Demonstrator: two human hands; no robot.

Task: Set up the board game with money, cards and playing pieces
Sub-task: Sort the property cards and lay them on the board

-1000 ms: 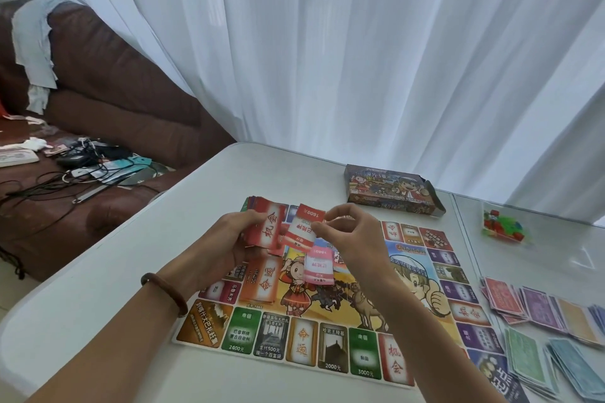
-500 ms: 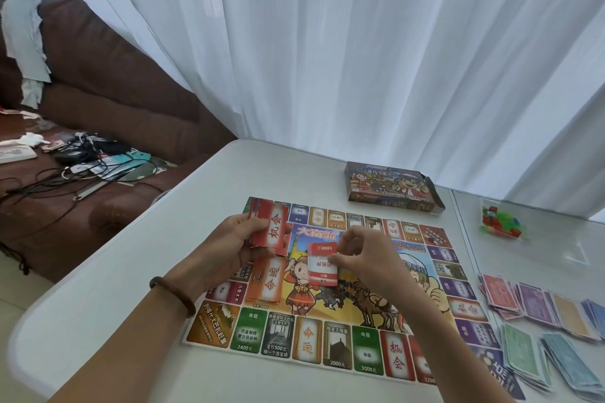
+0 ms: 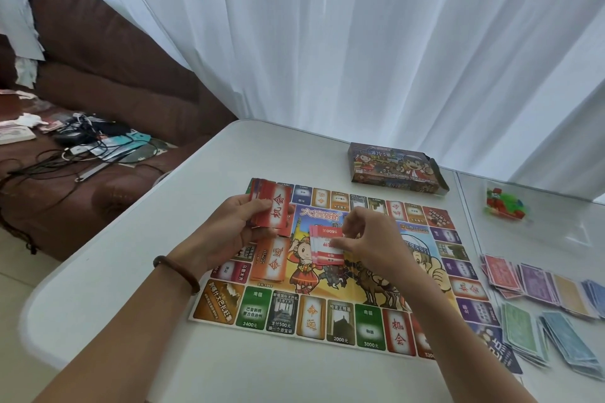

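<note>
The colourful game board (image 3: 347,314) lies flat on the white table (image 3: 137,275). My left hand (image 3: 229,232) grips a stack of red cards (image 3: 273,209) above the board's far left corner. My right hand (image 3: 370,242) pinches a red-and-white card on a small pile of like cards (image 3: 327,247) at the board's centre. An orange card stack (image 3: 273,260) rests on the board left of that pile. Piles of play money (image 3: 540,301) in red, purple, yellow, green and blue spread right of the board. A bag of small coloured playing pieces (image 3: 504,204) lies at the far right.
The game box (image 3: 396,172) lies on its side behind the board, near the white curtain (image 3: 360,42). A brown sofa (image 3: 108,82) with cables and clutter stands left of the table. A seam (image 3: 468,222) divides the table at the right.
My right hand has carried the red-and-white card down from mid-air onto the pile at the board's centre. My left hand stays holding the red stack.
</note>
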